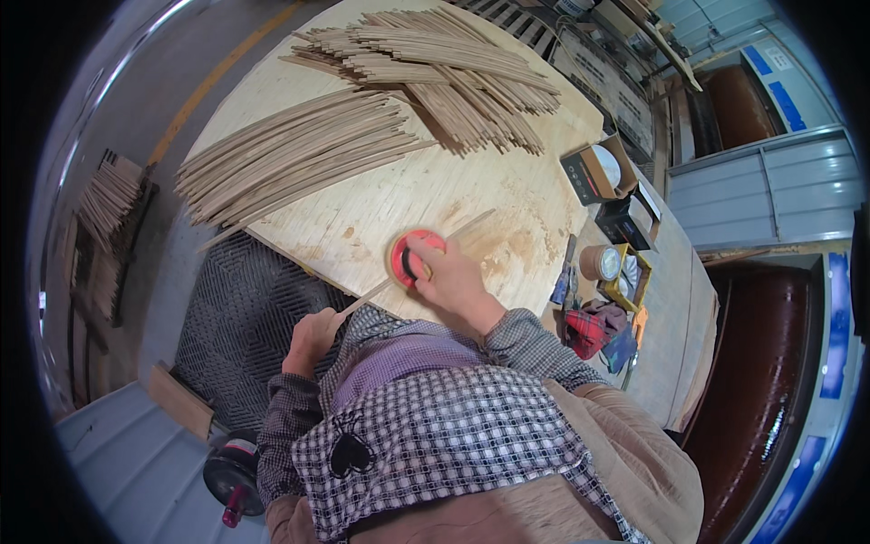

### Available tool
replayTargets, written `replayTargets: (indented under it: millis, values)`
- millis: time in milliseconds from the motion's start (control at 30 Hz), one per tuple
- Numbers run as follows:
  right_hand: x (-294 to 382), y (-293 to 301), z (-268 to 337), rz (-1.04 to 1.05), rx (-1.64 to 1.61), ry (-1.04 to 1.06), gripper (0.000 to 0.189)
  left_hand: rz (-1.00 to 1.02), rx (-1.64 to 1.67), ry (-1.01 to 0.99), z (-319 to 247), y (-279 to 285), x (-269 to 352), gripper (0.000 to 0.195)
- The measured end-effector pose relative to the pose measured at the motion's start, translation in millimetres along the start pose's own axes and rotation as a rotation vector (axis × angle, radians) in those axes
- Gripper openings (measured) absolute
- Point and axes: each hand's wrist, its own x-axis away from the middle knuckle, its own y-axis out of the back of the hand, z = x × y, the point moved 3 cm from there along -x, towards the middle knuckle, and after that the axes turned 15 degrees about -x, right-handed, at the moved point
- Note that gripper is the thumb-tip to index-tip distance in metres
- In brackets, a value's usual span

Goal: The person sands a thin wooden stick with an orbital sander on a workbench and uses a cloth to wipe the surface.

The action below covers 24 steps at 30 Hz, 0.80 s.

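Observation:
My right hand (448, 272) is closed around a round red hand sanding pad (414, 250) with a black strap. The pad rests across a thin wooden strip (370, 298) on the plywood tabletop (326, 231). My left hand (315, 336) grips the near end of that strip, just beyond the table's edge. The strip's far end shows past the pad, pointing up and right. A fanned row of similar strips (299, 149) lies at the left of the table, and crossed bundles of strips (442, 68) are piled at the back.
Open cardboard boxes (590, 178), a tape roll (598, 262), a yellow tray (642, 285) and rags (588, 333) sit on the right. A rack of strips (112, 204) stands at far left. A black rubber mat (251, 319) covers the floor beside the table.

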Motion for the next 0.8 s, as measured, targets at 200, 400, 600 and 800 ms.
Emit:
replayTargets:
  millis: [200,400,600,800]
  values:
    - [-23,52,-55,-0.220,0.106,-0.187,0.063,-0.222,-0.216,0.015,-32,13,12,0.019]
    - [-9,8,-17,-0.031,0.045,-0.023,0.062,-0.256,-0.300,0.066,-37,2,10,0.022]
    - [17,-30,44,0.272,-0.004,0.060,0.054,-0.140,-0.301,0.033,-22,4,17,0.025]
    - [3,9,-13,-0.067,-0.009,-0.018,0.056,0.006,-0.132,0.051,-26,14,11,0.029]
